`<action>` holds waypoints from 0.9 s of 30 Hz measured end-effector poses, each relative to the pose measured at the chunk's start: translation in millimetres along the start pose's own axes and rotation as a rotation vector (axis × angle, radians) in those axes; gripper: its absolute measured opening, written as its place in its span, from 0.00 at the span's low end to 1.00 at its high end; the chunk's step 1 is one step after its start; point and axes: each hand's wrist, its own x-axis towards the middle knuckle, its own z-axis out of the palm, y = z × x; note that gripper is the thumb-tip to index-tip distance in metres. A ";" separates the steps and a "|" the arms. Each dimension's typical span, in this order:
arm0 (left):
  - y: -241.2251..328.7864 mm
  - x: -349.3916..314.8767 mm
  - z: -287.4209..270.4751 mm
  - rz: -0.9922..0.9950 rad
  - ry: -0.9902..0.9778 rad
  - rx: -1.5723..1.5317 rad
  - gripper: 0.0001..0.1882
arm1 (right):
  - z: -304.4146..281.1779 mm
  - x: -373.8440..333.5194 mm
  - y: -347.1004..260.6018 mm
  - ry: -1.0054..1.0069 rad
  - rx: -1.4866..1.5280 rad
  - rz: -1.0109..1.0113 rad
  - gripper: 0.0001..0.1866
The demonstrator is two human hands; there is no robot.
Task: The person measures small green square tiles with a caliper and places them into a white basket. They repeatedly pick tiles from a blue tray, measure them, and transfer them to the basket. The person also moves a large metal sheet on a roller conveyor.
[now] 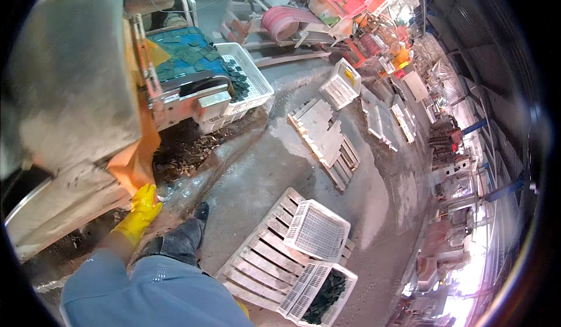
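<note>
My left hand (140, 211), in a yellow rubber glove, reaches forward beside the machine. Its fingers are partly spread and nothing shows in them. They overlap the lower end of an orange flexible sheet (133, 162) hanging from the machine; whether they touch it I cannot tell. Only a yellow scrap of my right hand (243, 309) shows past my blue shirt at the lower edge, its fingers hidden. Dark green flat pieces (186, 51) lie on the machine's blue belt (201, 37). More lie in the white crate (261, 80) at its end.
Right of my legs, a wooden pallet (257, 263) bears a white crate (318, 230) and another crate (350, 289) holding dark pieces. Farther off stand a second pallet (321, 134) and a white crate (340, 87). Brown debris (187, 152) lies below the machine.
</note>
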 end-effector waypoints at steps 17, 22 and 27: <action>64.4 534.8 -196.5 -0.119 0.915 0.067 0.35 | -55.2 207.4 -459.8 -0.069 -0.149 -0.273 0.20; -106.4 530.5 -262.7 -0.826 0.599 -0.482 0.42 | 10.3 311.2 -680.5 -0.267 -0.243 -0.491 0.26; -82.2 535.5 -270.7 -1.165 0.535 -0.437 0.55 | 95.7 354.5 -835.3 -0.427 -0.411 -0.454 0.29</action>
